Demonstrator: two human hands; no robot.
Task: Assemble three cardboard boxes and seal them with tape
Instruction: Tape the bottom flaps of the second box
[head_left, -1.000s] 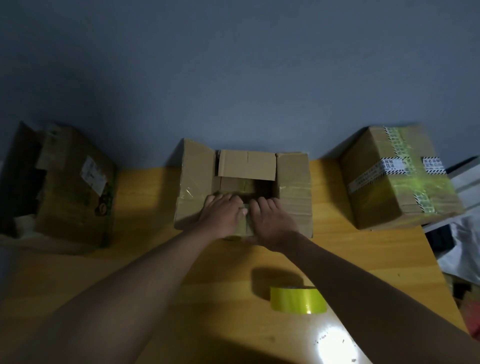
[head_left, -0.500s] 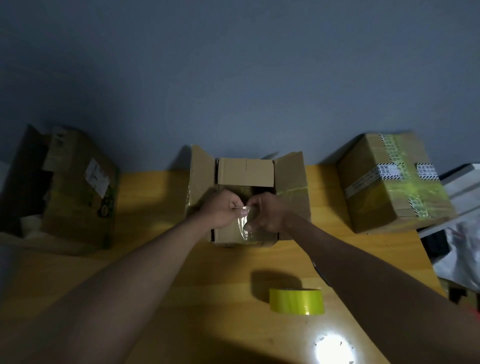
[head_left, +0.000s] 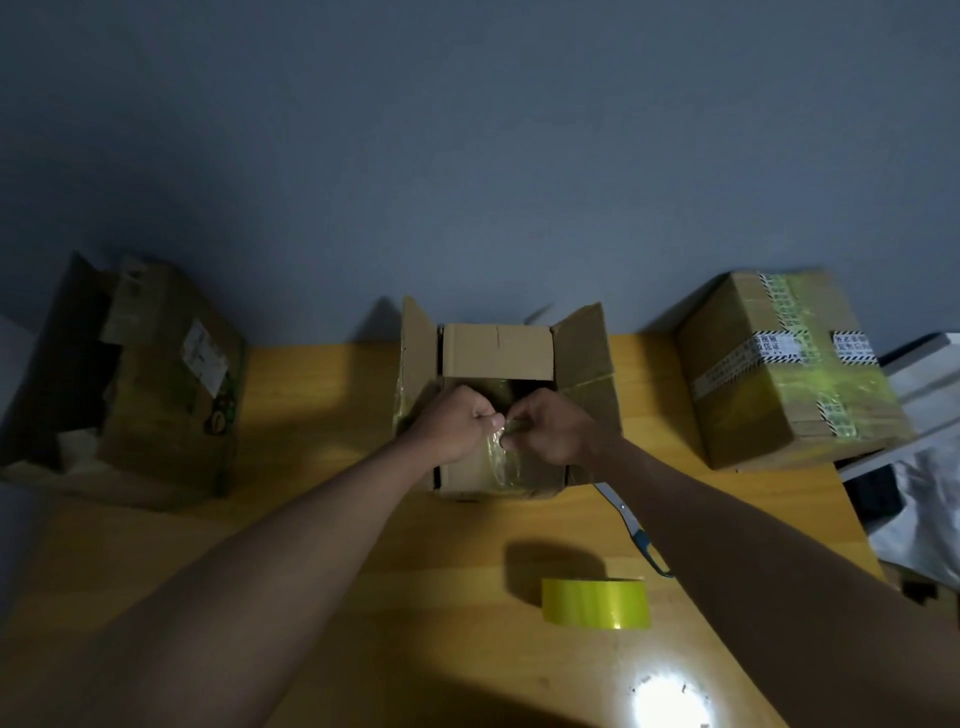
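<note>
An open cardboard box (head_left: 498, 353) stands in the middle of the wooden table (head_left: 322, 467), its side flaps raised and its far flap folded inward. My left hand (head_left: 457, 426) and my right hand (head_left: 550, 431) meet over the near flap, both pinching a piece of clear old tape (head_left: 498, 457) stuck to that flap. A roll of yellow tape (head_left: 596, 604) lies on the table nearer to me. A sealed box (head_left: 779, 374) with yellow tape sits at the right. A third box (head_left: 156, 384), open on its left side, sits at the left.
A blue-handled cutter or scissors (head_left: 631, 525) lies on the table under my right forearm. White and dark items (head_left: 924, 488) are piled off the table's right edge. A grey wall (head_left: 467, 156) rises behind the boxes. A bright light spot (head_left: 667, 701) glares on the near table.
My hands went from pressing flat on the near flap to pinching the tape on it. The side flaps rose from lying flat to standing up.
</note>
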